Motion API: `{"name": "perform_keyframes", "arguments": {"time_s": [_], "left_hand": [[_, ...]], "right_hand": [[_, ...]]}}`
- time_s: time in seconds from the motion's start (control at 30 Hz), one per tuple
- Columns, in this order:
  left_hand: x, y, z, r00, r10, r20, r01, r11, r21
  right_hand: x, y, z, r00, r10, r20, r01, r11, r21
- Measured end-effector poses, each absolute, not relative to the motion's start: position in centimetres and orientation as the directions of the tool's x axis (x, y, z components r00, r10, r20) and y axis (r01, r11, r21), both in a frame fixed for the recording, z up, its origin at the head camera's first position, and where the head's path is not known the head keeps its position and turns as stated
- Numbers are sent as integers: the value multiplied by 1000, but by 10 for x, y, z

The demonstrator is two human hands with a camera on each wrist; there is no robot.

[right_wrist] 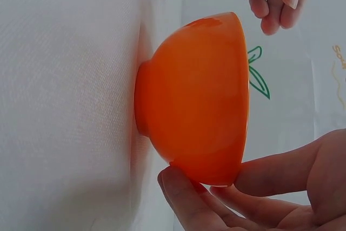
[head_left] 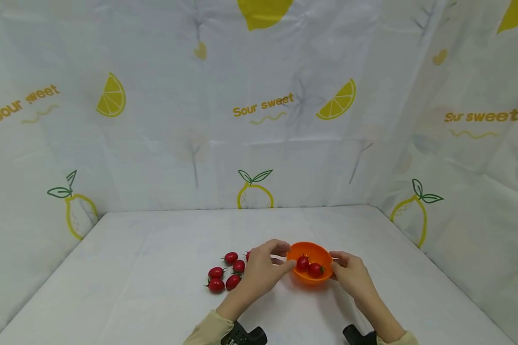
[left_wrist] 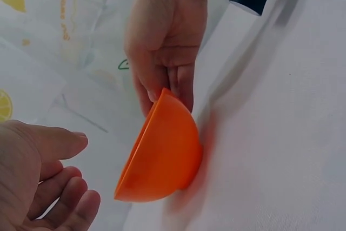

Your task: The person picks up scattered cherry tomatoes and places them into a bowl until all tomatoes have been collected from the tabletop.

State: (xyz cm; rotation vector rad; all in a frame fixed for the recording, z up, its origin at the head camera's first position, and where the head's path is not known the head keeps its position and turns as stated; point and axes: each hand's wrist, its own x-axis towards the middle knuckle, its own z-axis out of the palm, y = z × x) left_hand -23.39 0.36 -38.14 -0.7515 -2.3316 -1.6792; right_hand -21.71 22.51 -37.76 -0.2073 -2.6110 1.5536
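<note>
Bowl: orange bowl [head_left: 306,279] on the right-hand part of the tabletop [head_left: 155,287], mouth up. Whether its foot bears fully on the surface or sits just off it, cannot tell.

Contents: two small red tomatoes, the left one [head_left: 302,263] near the middle, the right one [head_left: 315,270] slightly nearer, touching or almost so.

Right grip [head_left: 351,275]: pinching the bowl's right rim, thumb at the lip, fingers against the outer wall. Left grip [head_left: 262,270]: by the left rim, fingers loosely bent and parted, nothing held; both wrist views show a gap between it and the bowl.

Loose tomatoes [head_left: 216,286]: six visible to the left of the bowl, the far right one [head_left: 248,255] partly hidden behind the left hand. More could be hidden there; not countable.

Judgement on handling: the step in hand looks like steadying or positioning the bowl. The one-sided pinch may let the round wall tip, so a light opposing hold at the left rim would serve better, both sides level. Keep fingertips on the outside wall, clear of the fruit. Move slowly: the tomatoes probably roll, and a tilt would send them towards the low side. Keep the left wrist clear of the loose group, where a brush could scatter it.
</note>
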Motion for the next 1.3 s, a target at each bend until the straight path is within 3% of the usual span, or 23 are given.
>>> {"name": "perform_keyframes", "arguments": {"time_s": [0.37, 0.73, 0.9, 1.3], "left_hand": [[-231, -54, -371, -851, 242, 466, 525, 387, 758], [-220, -127, -383, -922, 71, 381, 363, 505, 783], [-211, -139, -391, -953, 58, 297, 284, 509, 813], [-203, -145, -401, -966, 57, 254, 244, 538, 807]], "right_hand": [[-219, 225, -378, -985, 172, -2, 85, 478, -874], [-220, 226, -379, -987, 163, -12, 89, 474, -876], [-220, 227, -379, -987, 159, -12, 89, 482, -872], [-220, 227, -379, -987, 161, -19, 95, 483, -871]]}}
